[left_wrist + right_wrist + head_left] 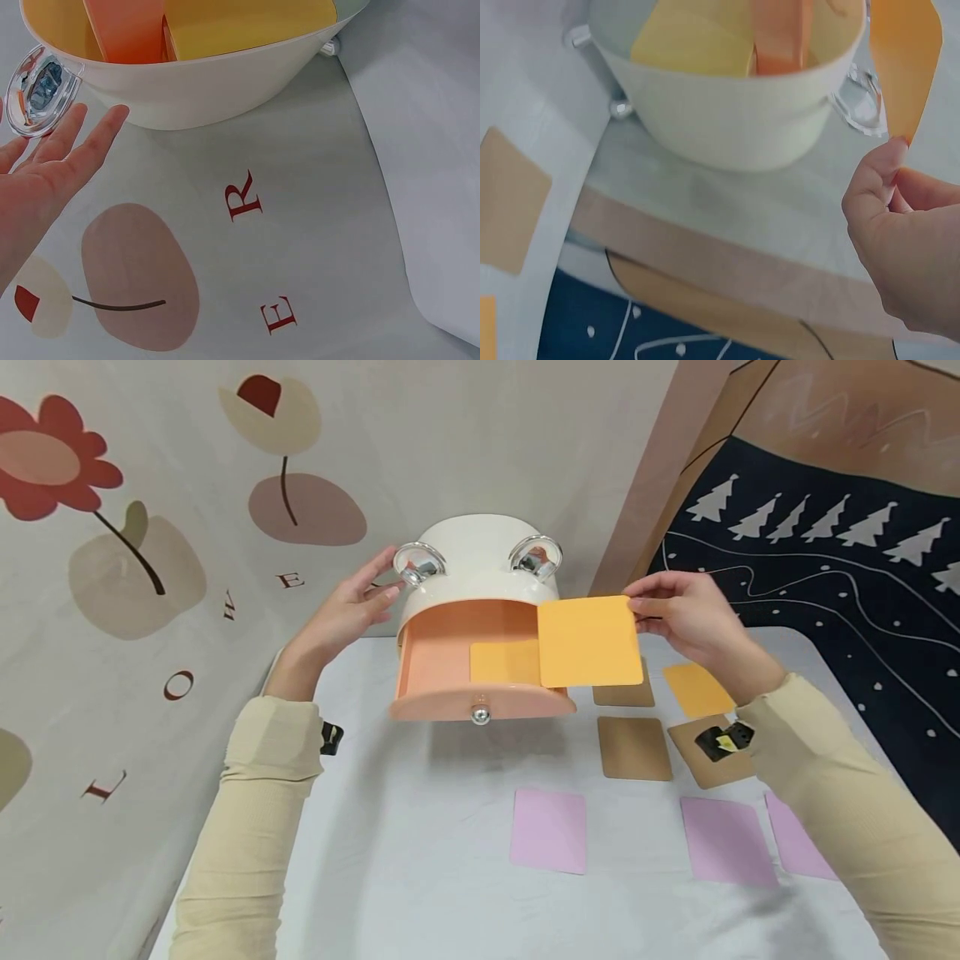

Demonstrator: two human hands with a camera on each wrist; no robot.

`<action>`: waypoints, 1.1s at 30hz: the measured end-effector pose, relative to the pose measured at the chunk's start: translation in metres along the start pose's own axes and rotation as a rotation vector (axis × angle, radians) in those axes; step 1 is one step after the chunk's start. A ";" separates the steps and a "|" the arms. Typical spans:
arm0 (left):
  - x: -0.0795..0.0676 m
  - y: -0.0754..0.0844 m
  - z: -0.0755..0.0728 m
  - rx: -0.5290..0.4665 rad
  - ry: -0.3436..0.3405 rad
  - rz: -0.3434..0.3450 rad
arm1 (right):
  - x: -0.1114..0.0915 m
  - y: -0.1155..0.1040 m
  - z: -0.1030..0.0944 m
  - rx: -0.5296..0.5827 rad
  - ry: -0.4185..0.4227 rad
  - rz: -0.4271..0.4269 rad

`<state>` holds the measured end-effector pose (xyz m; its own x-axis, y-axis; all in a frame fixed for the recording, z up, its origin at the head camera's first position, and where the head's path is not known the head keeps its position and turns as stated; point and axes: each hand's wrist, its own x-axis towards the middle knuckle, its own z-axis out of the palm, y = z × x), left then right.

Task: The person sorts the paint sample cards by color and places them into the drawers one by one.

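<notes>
Right hand (690,618) pinches a yellow card (590,642) at the pulled-out drawer (438,706)

Nearest in my head view, the person's cream sleeves (262,810) reach in over the white desk (420,860). Between and beside them I count three pink cards: the first pink card (547,832) lies alone around the middle, the second pink card (729,841) is nearer the right edge, and the third pink card (798,841) is partly hidden by a sleeve.

A little farther lie a flat brown card (634,748) and a skewed brown card (712,772); a third brown card (626,696) shows below the held one. A loose yellow card (697,687) sits toward the far right corner.

Next I have the orange drawer, its silver knob (481,716) facing me and a small yellow piece (504,662) inside. The right grip has thumb and fingers on the upper right of the held yellow card, which overlaps the drawer's right end in my view.

The left hand (339,614) has its fingers extended and apart by the left silver ring (422,562); I cannot tell whether they touch. That ring and the right silver ring (536,560) top the white box (480,547), by the desk's far edge. Behind hangs a flower-printed cloth (450,435).
</notes>
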<state>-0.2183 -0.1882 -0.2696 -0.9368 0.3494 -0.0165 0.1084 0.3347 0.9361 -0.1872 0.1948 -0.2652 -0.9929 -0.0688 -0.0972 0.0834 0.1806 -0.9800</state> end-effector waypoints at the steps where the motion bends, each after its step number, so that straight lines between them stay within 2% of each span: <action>1: 0.000 0.000 0.000 0.000 0.000 0.000 | 0.001 0.000 0.005 0.011 -0.004 0.003; 6: 0.000 0.000 0.000 -0.001 -0.005 0.003 | 0.007 0.000 0.021 0.040 -0.028 0.010; 13: 0.001 0.000 0.000 -0.003 -0.009 0.005 | 0.012 -0.003 0.029 0.075 -0.026 0.003; 20: 0.001 0.000 -0.001 -0.002 -0.010 0.001 | 0.017 0.005 0.044 0.042 -0.052 0.048; 29: 0.000 -0.001 -0.001 0.005 -0.010 0.006 | 0.025 0.012 0.068 0.054 -0.081 0.074; 33: 0.001 -0.001 -0.001 0.006 -0.013 0.009 | 0.025 0.013 0.072 0.008 -0.111 0.071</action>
<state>-0.2197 -0.1892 -0.2706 -0.9315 0.3636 -0.0128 0.1187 0.3369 0.9340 -0.2044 0.1251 -0.2926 -0.9689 -0.1646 -0.1846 0.1542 0.1814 -0.9712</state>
